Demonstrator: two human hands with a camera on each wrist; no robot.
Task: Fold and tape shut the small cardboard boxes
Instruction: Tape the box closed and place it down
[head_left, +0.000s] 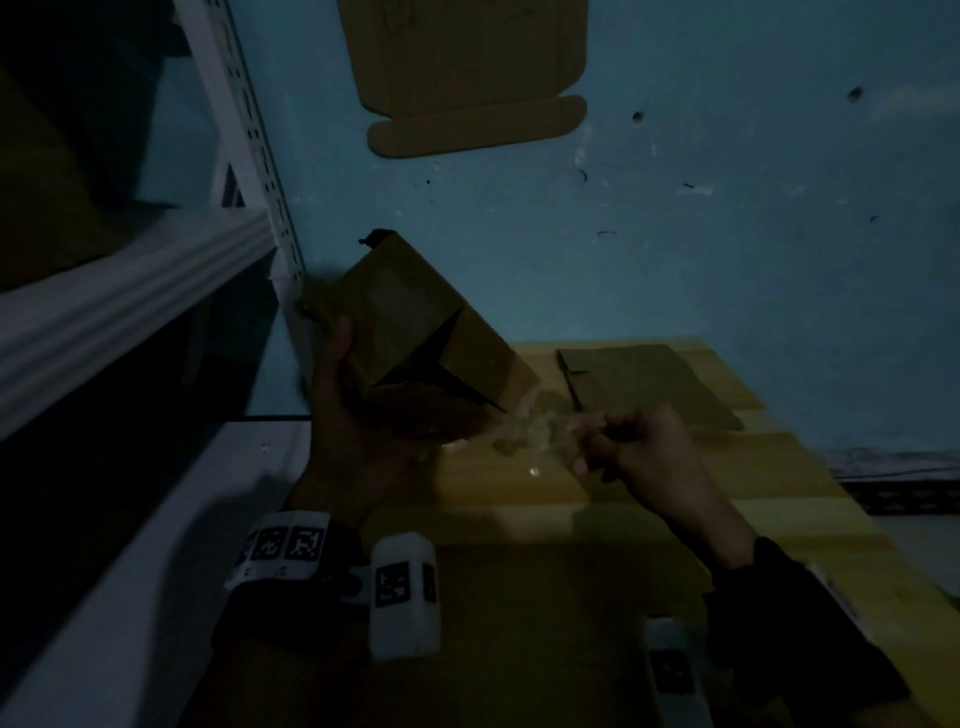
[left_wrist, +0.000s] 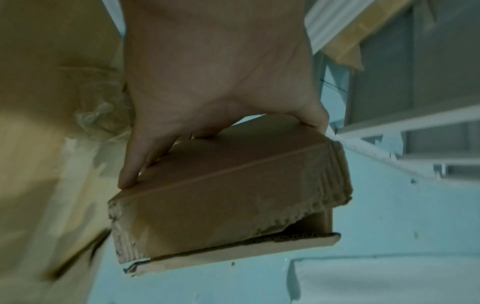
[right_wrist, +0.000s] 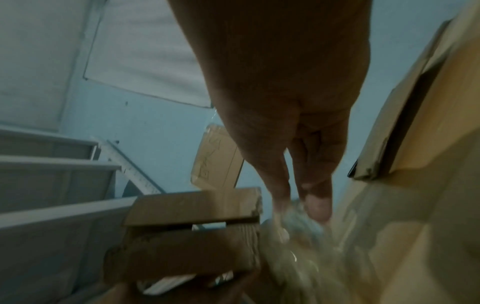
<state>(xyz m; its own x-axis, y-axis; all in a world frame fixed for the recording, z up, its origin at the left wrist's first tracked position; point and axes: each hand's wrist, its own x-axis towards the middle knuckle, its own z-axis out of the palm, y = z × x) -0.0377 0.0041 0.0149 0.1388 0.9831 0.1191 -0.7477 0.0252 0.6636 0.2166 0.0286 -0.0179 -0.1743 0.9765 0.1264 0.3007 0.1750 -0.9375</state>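
tape pulled taut off a half-closed box

the wooden tabletop (head_left: 675, 499) lay under both hands, with a flat cardboard sheet (head_left: 644, 384) on its far side. above it the left hand (head_left: 353, 415) held the small cardboard box (head_left: 415, 332) tilted in the air, fingers spread, thumb on one face and fingertips (left_wrist: 130, 181) on the other. its flaps met unevenly (a gap showed along one edge). the right hand (head_left: 639, 452) pinched crumpled clear tape (head_left: 530, 431) between thumb and fingers (right_wrist: 319, 207), stretched from the box's corner. to do this well, i judged, the flaps should be squeezed flush first, then the tape kept taut and smoothed flat
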